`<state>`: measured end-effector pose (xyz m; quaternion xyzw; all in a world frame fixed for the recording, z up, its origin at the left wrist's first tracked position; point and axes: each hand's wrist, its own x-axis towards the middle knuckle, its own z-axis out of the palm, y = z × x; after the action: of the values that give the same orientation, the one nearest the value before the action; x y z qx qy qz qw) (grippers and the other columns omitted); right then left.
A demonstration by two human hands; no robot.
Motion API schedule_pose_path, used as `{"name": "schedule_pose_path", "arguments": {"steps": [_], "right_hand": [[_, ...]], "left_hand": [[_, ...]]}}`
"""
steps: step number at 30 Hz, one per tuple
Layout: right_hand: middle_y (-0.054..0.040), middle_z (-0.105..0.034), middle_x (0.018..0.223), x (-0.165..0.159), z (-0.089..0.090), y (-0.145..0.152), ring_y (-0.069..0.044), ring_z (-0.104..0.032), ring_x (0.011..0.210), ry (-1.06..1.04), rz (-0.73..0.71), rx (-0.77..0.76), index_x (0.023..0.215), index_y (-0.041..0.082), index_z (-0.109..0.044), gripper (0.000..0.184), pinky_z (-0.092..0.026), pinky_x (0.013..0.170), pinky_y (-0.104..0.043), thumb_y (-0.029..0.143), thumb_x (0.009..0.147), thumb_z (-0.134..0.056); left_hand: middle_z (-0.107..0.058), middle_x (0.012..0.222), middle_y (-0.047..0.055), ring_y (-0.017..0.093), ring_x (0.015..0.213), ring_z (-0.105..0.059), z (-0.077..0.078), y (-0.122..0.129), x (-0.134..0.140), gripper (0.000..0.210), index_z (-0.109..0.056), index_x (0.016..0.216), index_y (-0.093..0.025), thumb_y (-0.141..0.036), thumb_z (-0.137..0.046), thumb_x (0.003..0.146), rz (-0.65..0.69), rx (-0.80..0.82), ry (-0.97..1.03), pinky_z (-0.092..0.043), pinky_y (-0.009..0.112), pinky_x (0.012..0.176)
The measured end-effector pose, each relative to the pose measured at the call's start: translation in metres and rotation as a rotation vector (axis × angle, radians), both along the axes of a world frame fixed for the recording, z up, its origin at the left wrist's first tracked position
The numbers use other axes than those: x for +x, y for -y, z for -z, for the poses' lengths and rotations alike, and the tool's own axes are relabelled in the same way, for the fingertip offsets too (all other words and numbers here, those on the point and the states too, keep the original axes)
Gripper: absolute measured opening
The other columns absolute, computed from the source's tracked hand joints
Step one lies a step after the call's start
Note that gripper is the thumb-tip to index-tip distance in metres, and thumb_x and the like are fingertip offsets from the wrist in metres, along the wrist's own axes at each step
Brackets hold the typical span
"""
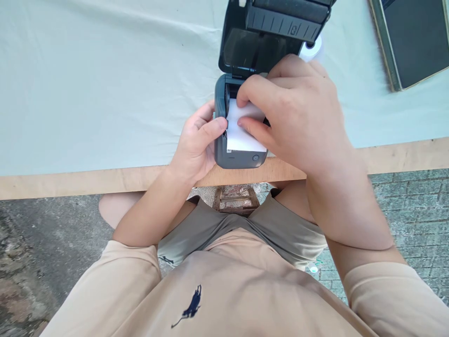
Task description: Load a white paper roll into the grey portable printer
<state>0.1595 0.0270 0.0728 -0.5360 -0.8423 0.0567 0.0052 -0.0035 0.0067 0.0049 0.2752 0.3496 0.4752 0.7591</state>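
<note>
A small dark grey label printer (239,161) is held at the table's near edge, its black lid (257,47) swung up and away from me. Inside its bay lies a roll of white paper (243,138), with the loose end reaching over the front rim. My left hand (198,140) grips the printer's left side, thumb on the rim. From the right, my right hand (298,110) reaches over the bay, its thumb and index finger curled onto the paper roll. The other right fingers are folded near the lid and partly hidden.
Behind my right hand stands another white paper roll (313,49), partly hidden. A dark-screened tablet or phone (417,42) lies at the upper right. Pale cloth (105,93) covers the table, whose bare wooden edge (70,182) runs just above my lap.
</note>
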Motion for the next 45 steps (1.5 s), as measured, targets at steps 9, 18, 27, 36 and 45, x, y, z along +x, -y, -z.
{"name": "schedule_pose_path", "arguments": {"steps": [9,18,27,36,45], "right_hand": [[-0.0046,-0.061,0.117,0.010,-0.007,-0.002,-0.025,-0.057,0.106,-0.122,-0.085,0.080,0.103,0.022,-0.066,0.030,-0.044,0.086,-0.040,0.037,0.097,-0.040],[0.0025,-0.064,0.115,0.022,-0.005,0.013,-0.021,-0.054,0.101,-0.084,-0.326,0.088,0.110,0.029,-0.056,0.024,-0.037,0.078,-0.036,0.043,0.091,-0.054],[0.0073,-0.070,0.103,0.017,0.007,0.015,-0.020,-0.055,0.102,-0.176,-0.314,0.138,0.094,0.029,-0.063,0.019,-0.029,0.077,-0.037,0.030,0.096,-0.044],[0.0120,-0.071,0.094,0.011,0.030,0.021,-0.015,-0.057,0.093,-0.364,-0.349,0.249,0.079,0.032,-0.068,0.025,-0.028,0.075,-0.037,0.028,0.095,-0.049],[-0.0002,-0.067,0.103,0.027,0.026,0.005,-0.017,-0.063,0.101,-0.841,-0.184,0.390,0.103,0.025,-0.065,0.018,-0.050,0.087,-0.036,0.029,0.090,-0.054]], "left_hand": [[-0.066,0.090,0.001,0.015,0.087,-0.069,-0.004,0.002,0.000,0.022,-0.066,0.104,-0.018,-0.030,-0.064,0.086,-0.004,0.006,0.034,-0.056,0.024,0.072],[-0.069,0.096,0.002,0.017,0.092,-0.067,-0.013,0.002,0.003,0.017,-0.064,0.099,-0.023,-0.033,-0.063,0.085,-0.015,-0.080,0.020,-0.054,0.028,0.079],[-0.069,0.107,0.003,0.023,0.114,-0.064,-0.005,-0.002,0.001,0.030,-0.062,0.105,-0.021,-0.039,-0.066,0.081,-0.005,-0.013,-0.006,-0.053,0.033,0.095],[-0.066,0.082,-0.003,0.011,0.074,-0.064,0.001,0.001,0.000,0.028,-0.067,0.093,-0.022,-0.032,-0.079,0.070,-0.059,0.012,-0.033,-0.054,0.026,0.063],[-0.070,0.098,0.003,0.033,0.122,-0.063,0.009,0.003,-0.001,0.049,-0.061,0.102,-0.021,-0.030,-0.086,0.061,-0.045,0.066,-0.142,-0.059,0.042,0.093]]}}
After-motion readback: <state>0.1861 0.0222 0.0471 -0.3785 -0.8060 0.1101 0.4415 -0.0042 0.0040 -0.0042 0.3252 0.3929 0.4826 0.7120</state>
